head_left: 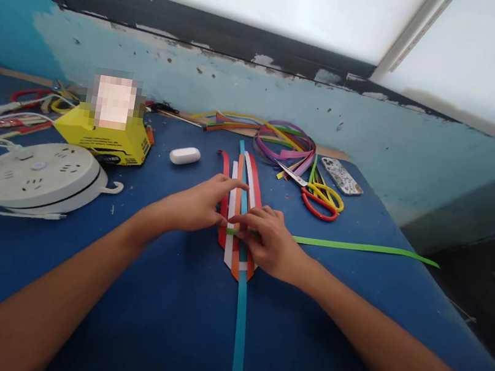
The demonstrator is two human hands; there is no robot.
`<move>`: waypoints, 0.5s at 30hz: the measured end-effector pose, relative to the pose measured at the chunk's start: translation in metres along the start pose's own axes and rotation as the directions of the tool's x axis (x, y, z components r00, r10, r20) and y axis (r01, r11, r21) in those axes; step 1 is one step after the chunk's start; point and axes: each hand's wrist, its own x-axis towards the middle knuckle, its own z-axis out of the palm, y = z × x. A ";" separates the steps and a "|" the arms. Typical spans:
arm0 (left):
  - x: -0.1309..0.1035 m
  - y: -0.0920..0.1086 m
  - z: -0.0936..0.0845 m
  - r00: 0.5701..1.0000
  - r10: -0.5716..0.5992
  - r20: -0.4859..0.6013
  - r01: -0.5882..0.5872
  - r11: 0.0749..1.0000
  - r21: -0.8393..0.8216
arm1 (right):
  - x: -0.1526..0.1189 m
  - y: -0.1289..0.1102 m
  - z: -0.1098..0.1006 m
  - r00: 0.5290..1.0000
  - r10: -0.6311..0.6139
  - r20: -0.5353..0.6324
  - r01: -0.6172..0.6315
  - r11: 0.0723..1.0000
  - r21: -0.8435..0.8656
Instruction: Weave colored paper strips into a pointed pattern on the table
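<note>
A bundle of paper strips, red (256, 171), white (228, 251) and orange (235, 261), lies lengthwise on the blue table. Through its middle runs a long blue strip (240, 333), its tail trailing toward me. My right hand (274, 242) pinches a green strip (359, 247) near its left end, across the bundle; the rest stretches away to the right. On the bundle's left side is my left hand (207, 204). Its index finger reaches over the strips and its thumb sits close to the green end, the two fingers spread apart. Part of the weave is hidden under both hands.
Scissors (320, 199) with red and yellow handles lie right of the bundle, beside coiled coloured strips (286, 145) and a patterned phone (342, 176). To the left are a white case (185, 156), a yellow box (105, 139) and a round white power strip (39, 176) with cables.
</note>
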 end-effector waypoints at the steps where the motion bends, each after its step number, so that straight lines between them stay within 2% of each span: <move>1: -0.001 0.000 -0.002 1.000 -0.013 -0.013 0.013 1.000 -0.005 | 0.000 0.001 -0.002 1.000 0.003 -0.023 -0.003 1.000 0.007; 5: -0.004 -0.003 -0.009 0.991 -0.109 -0.071 0.108 0.994 -0.019 | 0.000 0.004 -0.009 0.996 -0.015 -0.087 0.007 0.996 -0.094; 8: -0.006 -0.005 -0.017 0.984 -0.169 -0.048 0.173 0.978 0.112 | -0.002 0.008 -0.009 0.995 -0.075 -0.072 0.062 0.983 -0.174; 10: -0.007 -0.002 -0.022 0.973 -0.217 0.078 0.198 0.960 0.197 | -0.003 0.010 -0.007 0.993 -0.102 -0.056 0.090 0.979 -0.184; 13: -0.008 0.007 -0.026 0.905 -0.279 0.322 0.208 0.949 0.237 | -0.004 0.012 -0.002 0.992 -0.112 -0.052 0.101 0.978 -0.181; 15: -0.008 0.012 -0.025 0.880 -0.286 0.379 0.202 0.948 0.247 | -0.004 0.012 0.000 0.994 -0.101 -0.050 0.091 0.980 -0.175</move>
